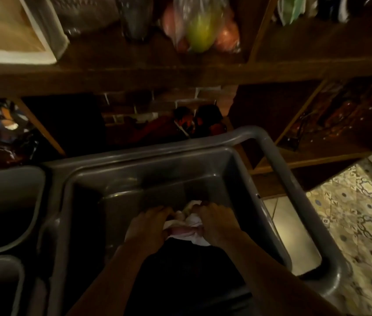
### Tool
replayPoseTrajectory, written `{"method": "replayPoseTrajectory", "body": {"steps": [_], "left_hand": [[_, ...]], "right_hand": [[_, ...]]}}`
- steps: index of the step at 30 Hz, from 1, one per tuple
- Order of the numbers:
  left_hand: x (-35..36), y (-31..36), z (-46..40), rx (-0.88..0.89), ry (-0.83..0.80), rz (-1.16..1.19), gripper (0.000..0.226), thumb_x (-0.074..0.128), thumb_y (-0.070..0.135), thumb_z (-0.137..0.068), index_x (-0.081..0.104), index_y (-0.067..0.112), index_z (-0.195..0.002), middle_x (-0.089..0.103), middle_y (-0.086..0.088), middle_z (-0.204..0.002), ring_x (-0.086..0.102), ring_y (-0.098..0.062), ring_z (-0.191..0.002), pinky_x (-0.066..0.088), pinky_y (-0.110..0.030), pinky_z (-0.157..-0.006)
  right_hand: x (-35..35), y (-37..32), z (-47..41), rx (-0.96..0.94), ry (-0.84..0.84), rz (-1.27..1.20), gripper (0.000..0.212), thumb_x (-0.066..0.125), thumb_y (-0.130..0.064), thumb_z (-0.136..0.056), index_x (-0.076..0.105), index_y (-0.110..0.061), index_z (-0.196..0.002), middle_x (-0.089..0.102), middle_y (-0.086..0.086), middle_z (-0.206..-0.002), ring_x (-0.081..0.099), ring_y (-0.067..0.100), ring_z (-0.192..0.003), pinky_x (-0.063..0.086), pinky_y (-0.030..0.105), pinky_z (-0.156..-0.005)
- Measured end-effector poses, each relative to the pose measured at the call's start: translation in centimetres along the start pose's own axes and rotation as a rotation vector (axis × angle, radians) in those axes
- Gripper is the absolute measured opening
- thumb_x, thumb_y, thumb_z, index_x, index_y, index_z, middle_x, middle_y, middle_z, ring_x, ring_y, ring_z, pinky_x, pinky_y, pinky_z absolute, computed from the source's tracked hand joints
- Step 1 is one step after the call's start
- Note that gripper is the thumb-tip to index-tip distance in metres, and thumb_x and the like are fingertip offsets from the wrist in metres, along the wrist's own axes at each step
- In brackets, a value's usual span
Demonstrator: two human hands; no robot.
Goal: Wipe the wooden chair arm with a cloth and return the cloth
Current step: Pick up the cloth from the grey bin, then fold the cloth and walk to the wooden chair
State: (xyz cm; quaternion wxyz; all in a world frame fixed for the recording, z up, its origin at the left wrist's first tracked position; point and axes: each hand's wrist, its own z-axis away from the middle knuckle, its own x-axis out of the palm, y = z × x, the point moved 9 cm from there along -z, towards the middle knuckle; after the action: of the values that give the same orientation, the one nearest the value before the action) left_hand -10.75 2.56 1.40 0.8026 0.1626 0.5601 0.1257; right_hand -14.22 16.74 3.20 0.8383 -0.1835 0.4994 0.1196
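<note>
Head view, dim light, read left to right. At far left, two grey bins (9, 201) stand beside a larger grey tub (271, 192) on what appears to be a grey cart. The left hand (148, 226) is lowered into the tub, its grip closed on the left part of a pale, bunched cloth (187, 229). The cloth lies between the two hands, low in the tub; whether it rests on the tub floor cannot be told. The right hand (216, 224) has its grip clamped on the right part of the same cloth, fingers curled over it. Right of the cart, a patterned tile floor (351, 213) shows. Behind the cart, dark wooden shelves (134, 74) carry a bag of fruit (201, 26).

Progress, as a judgement: no wooden chair arm is in view, so the frame does not show whether wiping is done. With both hands gathering the cloth in the tub, this is either the pick-up before wiping or the return after it; the frame alone cannot settle which.
</note>
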Motion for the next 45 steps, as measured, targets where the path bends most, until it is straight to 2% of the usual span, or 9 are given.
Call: {"method": "replayPoseTrajectory", "body": {"steps": [5, 8, 13, 19, 27, 36, 42, 45], "left_hand": [[-7.6, 3.4, 0.3, 0.048, 0.146, -0.075, 0.038, 0.069, 0.042, -0.086, 0.057, 0.037, -0.121, 0.062, 0.006, -0.126, 0.062, -0.022, -0.111, 0.052, -0.04, -0.089], [-12.6, 5.6, 0.9, 0.076, 0.25, -0.113, 0.038, 0.071, 0.04, -0.084, 0.056, 0.039, -0.119, 0.062, 0.008, -0.126, 0.061, -0.021, -0.113, 0.051, -0.039, -0.09], [-20.8, 9.8, 2.5, 0.115, 0.426, -0.224, 0.043, 0.07, 0.037, -0.088, 0.052, 0.041, -0.127, 0.058, 0.009, -0.133, 0.056, -0.02, -0.12, 0.05, -0.04, -0.095], [-29.6, 15.2, 4.9, 0.199, 0.574, -0.283, 0.045, 0.072, 0.036, -0.086, 0.052, 0.041, -0.126, 0.057, 0.011, -0.132, 0.055, -0.02, -0.12, 0.05, -0.039, -0.092], [-37.6, 22.0, 8.2, 0.323, 0.723, -0.348, 0.042, 0.072, 0.038, -0.085, 0.054, 0.038, -0.123, 0.06, 0.006, -0.129, 0.058, -0.023, -0.116, 0.052, -0.041, -0.087], [-40.0, 31.4, 8.3, 0.525, 0.775, -0.367, 0.044, 0.074, 0.037, -0.085, 0.054, 0.036, -0.125, 0.061, 0.006, -0.125, 0.056, -0.023, -0.115, 0.051, -0.043, -0.088], [-36.2, 42.3, 7.5, 0.751, 0.749, -0.311, 0.043, 0.074, 0.036, -0.085, 0.056, 0.037, -0.124, 0.061, 0.009, -0.129, 0.055, -0.021, -0.121, 0.049, -0.037, -0.091], [-33.0, 48.9, 8.2, 0.87, 0.697, -0.272, 0.043, 0.076, 0.034, -0.084, 0.056, 0.038, -0.122, 0.061, 0.009, -0.124, 0.056, -0.021, -0.118, 0.05, -0.04, -0.091]], "right_hand": [[-7.8, -0.6, 1.9, 0.022, 0.182, 0.13, 0.044, 0.07, -0.035, -0.083, 0.058, -0.028, -0.124, 0.064, 0.003, -0.128, 0.063, 0.029, -0.114, 0.05, 0.035, -0.089], [-12.7, -1.0, 3.3, 0.007, 0.273, 0.169, 0.045, 0.066, -0.023, -0.089, 0.055, -0.027, -0.133, 0.061, 0.005, -0.134, 0.06, 0.03, -0.12, 0.049, 0.038, -0.092], [-21.5, -1.8, 6.4, -0.012, 0.446, 0.209, 0.053, 0.063, -0.009, -0.089, 0.052, -0.025, -0.138, 0.058, 0.007, -0.136, 0.058, 0.032, -0.121, 0.05, 0.041, -0.09], [-30.4, -2.1, 11.4, -0.033, 0.641, 0.209, 0.048, 0.066, -0.022, -0.088, 0.054, -0.029, -0.133, 0.058, 0.006, -0.133, 0.059, 0.033, -0.117, 0.05, 0.042, -0.091], [-39.0, -2.0, 17.7, 0.01, 0.838, 0.277, 0.046, 0.068, -0.024, -0.088, 0.053, -0.025, -0.131, 0.056, 0.007, -0.127, 0.059, 0.035, -0.113, 0.049, 0.04, -0.082], [-42.6, 3.6, 24.4, 0.18, 0.941, 0.259, 0.047, 0.07, -0.027, -0.088, 0.053, -0.028, -0.131, 0.056, 0.004, -0.126, 0.058, 0.034, -0.115, 0.049, 0.042, -0.084], [-41.4, 12.2, 32.2, 0.392, 0.985, 0.256, 0.048, 0.072, -0.029, -0.085, 0.054, -0.028, -0.129, 0.057, 0.004, -0.119, 0.058, 0.032, -0.11, 0.048, 0.041, -0.079], [-39.6, 17.0, 37.6, 0.532, 0.984, 0.263, 0.048, 0.072, -0.031, -0.084, 0.054, -0.027, -0.129, 0.059, 0.004, -0.118, 0.058, 0.032, -0.108, 0.049, 0.041, -0.078]]}}
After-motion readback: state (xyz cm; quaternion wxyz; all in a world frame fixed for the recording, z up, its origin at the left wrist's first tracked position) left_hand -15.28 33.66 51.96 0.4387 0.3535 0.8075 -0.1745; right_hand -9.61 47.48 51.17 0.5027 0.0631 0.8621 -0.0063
